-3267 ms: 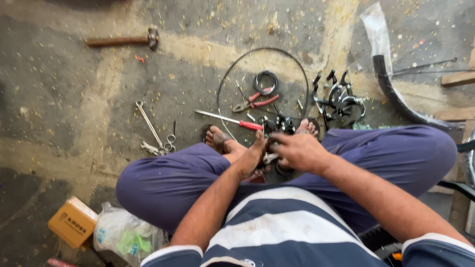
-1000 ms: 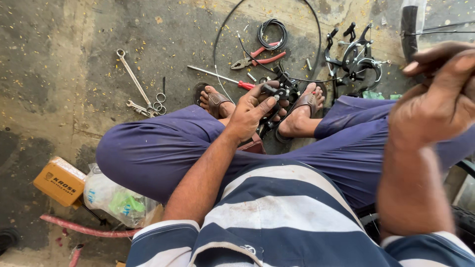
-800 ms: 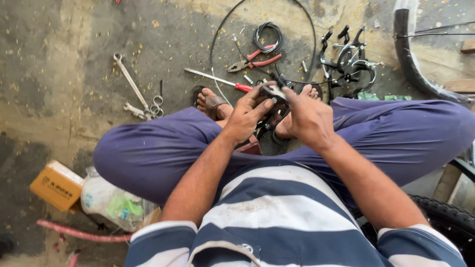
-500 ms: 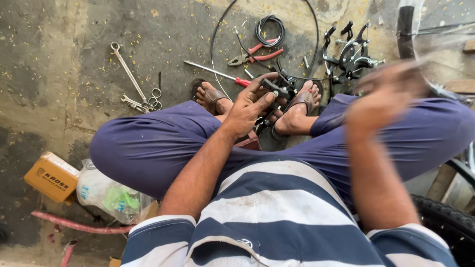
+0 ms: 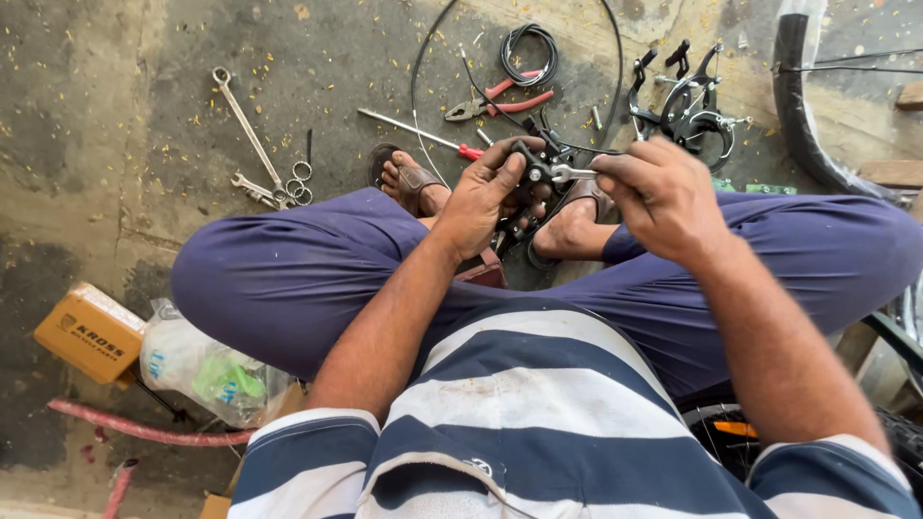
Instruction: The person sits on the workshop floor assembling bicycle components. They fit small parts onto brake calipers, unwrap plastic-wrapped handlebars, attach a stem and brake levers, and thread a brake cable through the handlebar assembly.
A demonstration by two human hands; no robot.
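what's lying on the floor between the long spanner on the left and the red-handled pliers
In the head view, a red-handled screwdriver lies on the concrete between the long spanner and the pliers; a thin black cable also crosses that stretch.

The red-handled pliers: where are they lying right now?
The red-handled pliers lie on the concrete floor in the head view's upper middle, just below the coiled black cable, beyond both hands.
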